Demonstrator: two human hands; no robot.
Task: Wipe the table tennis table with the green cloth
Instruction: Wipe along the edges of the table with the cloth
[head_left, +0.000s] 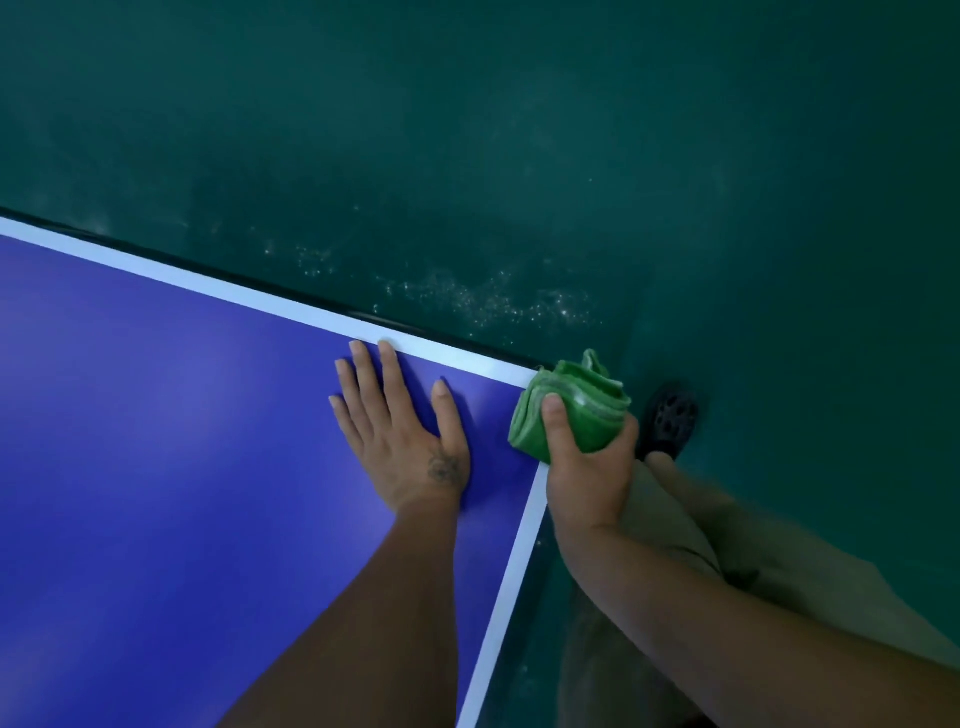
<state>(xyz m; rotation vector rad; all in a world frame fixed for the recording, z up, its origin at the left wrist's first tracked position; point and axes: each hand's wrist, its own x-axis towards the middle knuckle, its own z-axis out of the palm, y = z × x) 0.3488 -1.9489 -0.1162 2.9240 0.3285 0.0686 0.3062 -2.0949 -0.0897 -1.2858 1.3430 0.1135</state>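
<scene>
The blue table tennis table (156, 441) with white border lines fills the lower left, and its corner lies near the middle right. My left hand (402, 431) rests flat on the blue surface close to that corner, fingers spread, holding nothing. My right hand (587, 467) grips the folded green cloth (571, 400), thumb on top. The cloth sits right at the table's corner, partly over the white line and partly past the edge.
Dark green floor (519, 156) surrounds the table, with pale specks near the far edge. My leg in beige trousers (753, 561) and a dark perforated shoe (672, 421) stand just right of the corner.
</scene>
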